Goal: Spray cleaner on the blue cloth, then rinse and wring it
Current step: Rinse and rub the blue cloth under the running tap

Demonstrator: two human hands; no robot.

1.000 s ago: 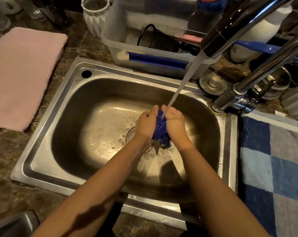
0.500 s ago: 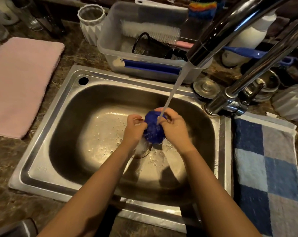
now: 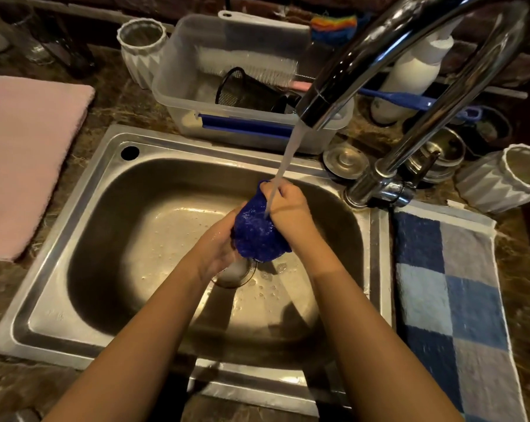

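Observation:
The blue cloth (image 3: 257, 231) is bunched into a wet ball above the steel sink (image 3: 84, 226), over the drain. A stream of water (image 3: 288, 156) from the chrome tap (image 3: 358, 65) falls onto the cloth's top. My right hand (image 3: 291, 208) grips the upper right of the cloth, fingers curled over it. From below and the left, my left hand (image 3: 219, 245) cups the cloth, its fingers hidden under the ball. A white bottle (image 3: 409, 71) stands behind the tap; I cannot tell if it is the cleaner.
A clear plastic tub (image 3: 178, 86) with a brush and a black mesh cup sits behind the sink. A pink towel (image 3: 26, 153) lies left, a blue checked towel (image 3: 449, 293) right. White ribbed cups (image 3: 142, 47) (image 3: 504, 181) and metal lids (image 3: 345, 161) stand near the tap base.
The cloth went from squeezed between both hands to a larger ball held lower. My right hand rose to its top while my left slid underneath. Water keeps running.

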